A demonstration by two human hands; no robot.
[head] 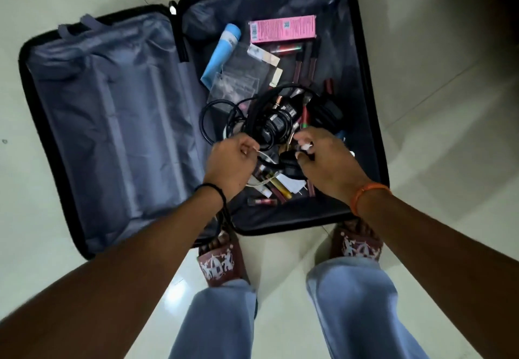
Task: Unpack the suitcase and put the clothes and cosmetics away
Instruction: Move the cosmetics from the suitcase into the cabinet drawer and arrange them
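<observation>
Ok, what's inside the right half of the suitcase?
The suitcase holds a pink box, a blue tube, clear pouches, tangled black cables with an adapter, and lipsticks. Both hands and the cables cover whatever lies beneath.

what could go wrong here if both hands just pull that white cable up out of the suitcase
The white cable, pinched by the left hand and right hand, runs under the black cable tangle, so pulling may drag the tangle up too. Loose lipsticks lying beside it could get flicked out onto the floor.
</observation>
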